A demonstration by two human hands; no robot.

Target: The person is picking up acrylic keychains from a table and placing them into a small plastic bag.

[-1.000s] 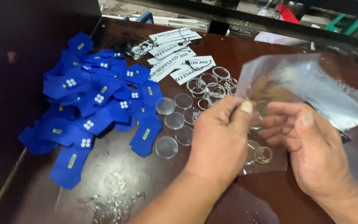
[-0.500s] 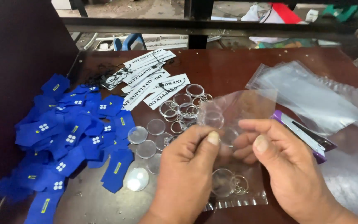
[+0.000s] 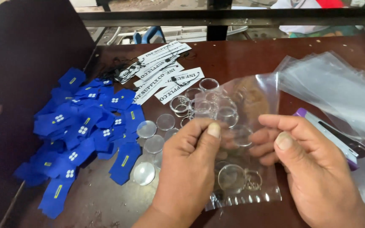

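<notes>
Head view: left hand [image 3: 189, 169] curled narrow, thumb and forefinger pinched on the near edge of a clear plastic bag [image 3: 246, 139], held just above the dark red-brown surface [image 3: 250, 59]. Right hand [image 3: 313, 173] likewise half closed, thumb on top, fingers tucked behind the same bag, gripping its right side. Inside the bag, near its sealed bottom: a clear round disc with a metal key ring [image 3: 239, 177]. Beyond the bag, touching or overlapped by it: loose key rings and discs [image 3: 191, 103]. Left of the hands: more clear discs [image 3: 151, 143] beside a heap of blue fabric tags [image 3: 85, 131]. Further back: white printed labels [image 3: 165, 69]. On the right: a stack of empty clear bags [image 3: 339, 90], with a purple-edged flat box [image 3: 334, 137] just beside the right hand.
</notes>
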